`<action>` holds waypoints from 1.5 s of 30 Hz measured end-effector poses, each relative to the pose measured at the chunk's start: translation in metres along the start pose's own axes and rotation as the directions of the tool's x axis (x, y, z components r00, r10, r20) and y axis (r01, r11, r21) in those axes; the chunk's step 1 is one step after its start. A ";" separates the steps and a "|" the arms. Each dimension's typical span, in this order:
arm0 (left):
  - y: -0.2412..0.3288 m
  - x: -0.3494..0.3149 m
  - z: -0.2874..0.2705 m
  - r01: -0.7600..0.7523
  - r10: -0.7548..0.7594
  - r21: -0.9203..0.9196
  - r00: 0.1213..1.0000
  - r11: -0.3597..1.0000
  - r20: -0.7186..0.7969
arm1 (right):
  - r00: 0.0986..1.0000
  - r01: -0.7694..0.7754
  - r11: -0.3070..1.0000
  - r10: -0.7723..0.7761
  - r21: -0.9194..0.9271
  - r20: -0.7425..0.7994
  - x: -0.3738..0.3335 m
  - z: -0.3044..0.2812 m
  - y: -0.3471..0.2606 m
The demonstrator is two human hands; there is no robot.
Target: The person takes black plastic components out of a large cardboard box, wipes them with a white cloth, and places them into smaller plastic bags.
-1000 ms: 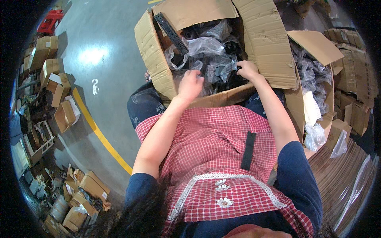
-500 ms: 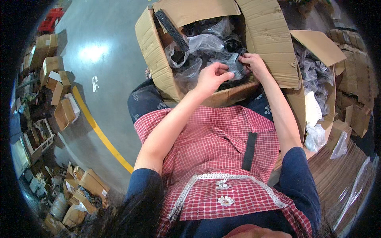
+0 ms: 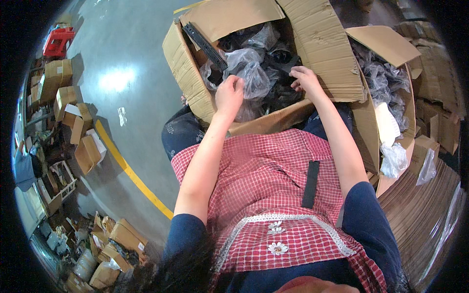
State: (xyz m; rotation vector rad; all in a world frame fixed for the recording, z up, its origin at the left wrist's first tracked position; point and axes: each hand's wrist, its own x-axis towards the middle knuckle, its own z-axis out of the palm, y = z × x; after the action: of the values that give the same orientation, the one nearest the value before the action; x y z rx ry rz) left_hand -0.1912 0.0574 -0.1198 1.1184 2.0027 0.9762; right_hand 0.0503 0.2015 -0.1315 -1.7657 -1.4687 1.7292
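Observation:
An open cardboard box stands between my knees, full of black parts and clear plastic bags. My left hand is closed, its fingertips pinched at the left edge of a crumpled clear plastic bag. At the box's right side, my right hand hovers over black parts with its fingers bent and apart; nothing shows between them. A long black slotted rail leans in the far left corner of the box, beyond my left hand.
To the right, another open carton holds more clear bags, beside a stack of flat cardboard. A yellow line crosses the grey floor on the left. Beyond it lie several cartons and a red plastic object.
My hands have moved apart: the left drew back leftward and toward me, while the right stayed near the box's right side. The dark part in clear plastic between them is no longer held there.

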 end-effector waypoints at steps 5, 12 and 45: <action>0.002 -0.005 0.002 -0.365 0.372 0.337 0.927 0.868 0.047 | 0.991 -0.037 0.998 0.029 0.053 0.134 -0.025 0.020 0.023; 0.087 -0.002 -0.050 -0.349 0.299 -0.178 0.919 0.920 -0.257 | 0.981 0.084 0.990 -0.102 0.114 0.164 -0.036 0.010 0.013; -0.034 -0.052 -0.068 0.010 -0.008 0.206 1.000 0.978 -0.013 | 0.940 0.335 0.347 -0.060 -0.876 0.335 -0.040 -0.002 -0.001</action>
State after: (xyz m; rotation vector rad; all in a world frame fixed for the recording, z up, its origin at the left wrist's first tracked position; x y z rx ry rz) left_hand -0.2373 -0.0215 -0.1038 1.2136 2.1553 0.7852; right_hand 0.0608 0.1716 -0.1064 -1.5946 -3.0699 0.9554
